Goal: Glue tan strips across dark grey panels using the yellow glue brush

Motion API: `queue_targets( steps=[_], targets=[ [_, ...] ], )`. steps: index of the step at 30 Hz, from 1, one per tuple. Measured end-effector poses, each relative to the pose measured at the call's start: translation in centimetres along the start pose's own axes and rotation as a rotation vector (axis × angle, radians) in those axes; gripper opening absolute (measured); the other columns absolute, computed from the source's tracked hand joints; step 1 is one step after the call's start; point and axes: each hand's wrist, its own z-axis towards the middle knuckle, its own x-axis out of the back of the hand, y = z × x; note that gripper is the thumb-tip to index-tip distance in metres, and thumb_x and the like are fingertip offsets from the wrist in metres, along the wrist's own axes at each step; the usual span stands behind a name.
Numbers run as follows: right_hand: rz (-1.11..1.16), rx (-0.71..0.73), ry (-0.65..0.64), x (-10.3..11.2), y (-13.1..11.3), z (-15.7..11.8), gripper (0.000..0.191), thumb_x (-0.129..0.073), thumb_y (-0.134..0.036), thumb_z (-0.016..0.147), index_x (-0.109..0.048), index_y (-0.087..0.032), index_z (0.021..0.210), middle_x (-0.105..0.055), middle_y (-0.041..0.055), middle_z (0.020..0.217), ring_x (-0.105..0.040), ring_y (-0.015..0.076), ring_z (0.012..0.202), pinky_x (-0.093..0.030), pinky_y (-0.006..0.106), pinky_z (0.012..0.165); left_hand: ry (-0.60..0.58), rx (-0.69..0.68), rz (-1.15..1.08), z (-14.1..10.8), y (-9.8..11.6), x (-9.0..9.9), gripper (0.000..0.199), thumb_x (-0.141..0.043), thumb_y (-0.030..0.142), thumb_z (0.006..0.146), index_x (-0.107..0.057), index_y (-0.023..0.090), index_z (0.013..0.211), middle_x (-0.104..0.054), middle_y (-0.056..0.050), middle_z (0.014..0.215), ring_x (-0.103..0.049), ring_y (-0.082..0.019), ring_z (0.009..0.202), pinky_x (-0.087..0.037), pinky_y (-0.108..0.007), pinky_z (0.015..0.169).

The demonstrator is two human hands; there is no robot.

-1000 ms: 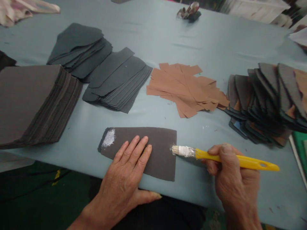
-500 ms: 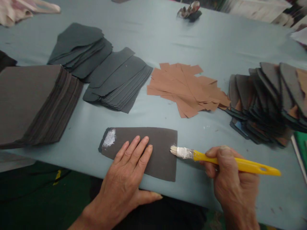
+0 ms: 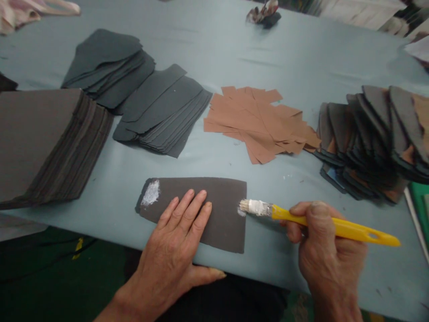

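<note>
A dark brown, roughly rectangular flat piece [image 3: 225,214] lies near the table's front edge. Its left end carries a patch of white paste [image 3: 151,193], and a small white smear shows at its right edge. My left hand [image 3: 181,232] rests flat on the piece, fingers stretched out and thumb off to the side. In my right hand [image 3: 330,250] is a yellow-handled paintbrush [image 3: 355,230], gripped by its handle. The brush's white-coated bristles touch the right edge of the piece.
A tall stack of brown sheets [image 3: 36,138] stands at left. Behind it are fanned dark green-grey pieces [image 3: 161,107]. Tan strips [image 3: 254,118] lie in a loose pile mid-table. Overlapping dark pieces [image 3: 365,134] sit at right. A crumpled object [image 3: 263,15] is at the back.
The brush has shifted slightly to the right in my right hand, uncovering a white smear on the piece's right edge. My left hand stays on the piece.
</note>
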Motion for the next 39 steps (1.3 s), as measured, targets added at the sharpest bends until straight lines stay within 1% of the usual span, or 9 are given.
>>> queue_targets(
  steps=[5,10,15,22,26,30,32,36,39],
  targets=[
    [-0.027,0.012,-0.035,0.01,-0.17,0.06,0.051,-0.062,-0.065,0.099,-0.065,-0.021,0.072,-0.047,-0.0061,0.045,-0.044,0.0086,0.039,-0.034,0.021,0.039,0.005,0.055,-0.075,-0.12,0.16,-0.18,0.098,-0.066,0.081,0.084,-0.057,0.007,0.148,-0.051,-0.018,0.162,-0.045,-0.035,0.153,-0.013,-0.040,0.135],
    [0.015,0.006,-0.015,-0.11,0.00,-0.14,0.049,-0.060,-0.064,0.100,-0.066,-0.021,0.076,-0.052,-0.0046,0.049,-0.053,0.0107,0.045,-0.041,0.021,0.045,0.004,0.053,-0.064,-0.14,0.20,-0.19,0.096,-0.063,0.081,0.087,-0.057,0.007,0.148,-0.052,-0.018,0.162,-0.045,-0.035,0.153,-0.013,-0.040,0.134],
    [-0.018,-0.012,-0.041,-0.09,0.18,-0.14,0.051,-0.061,-0.065,0.099,-0.065,-0.020,0.073,-0.048,-0.0058,0.045,-0.045,0.0093,0.040,-0.036,0.022,0.041,-0.008,0.023,-0.030,-0.17,0.12,-0.04,0.101,-0.067,0.081,0.083,-0.056,0.005,0.148,-0.051,-0.021,0.162,-0.045,-0.036,0.153,-0.012,-0.041,0.135],
    [0.016,-0.021,-0.019,0.03,0.39,-0.17,0.049,-0.061,-0.064,0.099,-0.065,-0.021,0.075,-0.050,-0.0050,0.047,-0.053,0.0120,0.046,-0.042,0.023,0.047,0.001,0.048,-0.056,-0.21,0.18,-0.17,0.099,-0.067,0.081,0.083,-0.057,0.007,0.148,-0.052,-0.018,0.162,-0.046,-0.035,0.153,-0.013,-0.040,0.135],
    [-0.034,-0.062,-0.042,0.40,0.55,0.00,0.050,-0.061,-0.065,0.098,-0.065,-0.021,0.074,-0.047,-0.0057,0.045,-0.047,0.0108,0.042,-0.037,0.023,0.042,0.000,0.034,-0.021,-0.12,0.10,-0.08,0.100,-0.065,0.082,0.084,-0.056,0.007,0.148,-0.053,-0.019,0.161,-0.047,-0.036,0.151,-0.019,-0.043,0.133],
    [0.017,-0.074,0.002,0.25,0.44,0.04,0.047,-0.064,-0.064,0.096,-0.065,-0.021,0.076,-0.050,-0.0052,0.047,-0.053,0.0126,0.046,-0.045,0.024,0.049,-0.013,-0.010,0.037,-0.02,0.01,0.14,0.101,-0.067,0.081,0.083,-0.055,0.005,0.147,-0.056,-0.021,0.158,-0.051,-0.039,0.147,-0.027,-0.048,0.129],
    [0.031,-0.069,0.000,0.14,0.32,-0.02,0.048,-0.063,-0.065,0.096,-0.065,-0.022,0.075,-0.050,-0.0051,0.047,-0.053,0.0131,0.046,-0.046,0.024,0.049,-0.017,-0.015,0.043,0.01,0.00,0.21,0.101,-0.068,0.081,0.082,-0.055,0.004,0.147,-0.055,-0.022,0.158,-0.051,-0.040,0.146,-0.025,-0.047,0.129],
    [-0.014,-0.083,-0.025,0.26,0.26,-0.02,0.052,-0.063,-0.068,0.095,-0.064,-0.021,0.072,-0.047,-0.0052,0.044,-0.044,0.0109,0.039,-0.035,0.023,0.040,-0.019,-0.004,0.025,0.02,0.06,0.21,0.104,-0.070,0.082,0.079,-0.055,0.004,0.147,-0.054,-0.022,0.160,-0.049,-0.040,0.148,-0.018,-0.045,0.132],
    [0.016,-0.079,-0.002,0.07,0.30,-0.10,0.051,-0.063,-0.067,0.095,-0.065,-0.021,0.075,-0.050,-0.0049,0.047,-0.050,0.0119,0.043,-0.041,0.023,0.045,-0.020,0.006,0.018,0.03,0.08,0.20,0.103,-0.070,0.081,0.080,-0.055,0.005,0.147,-0.054,-0.021,0.160,-0.049,-0.039,0.149,-0.018,-0.045,0.132]
  ],
)
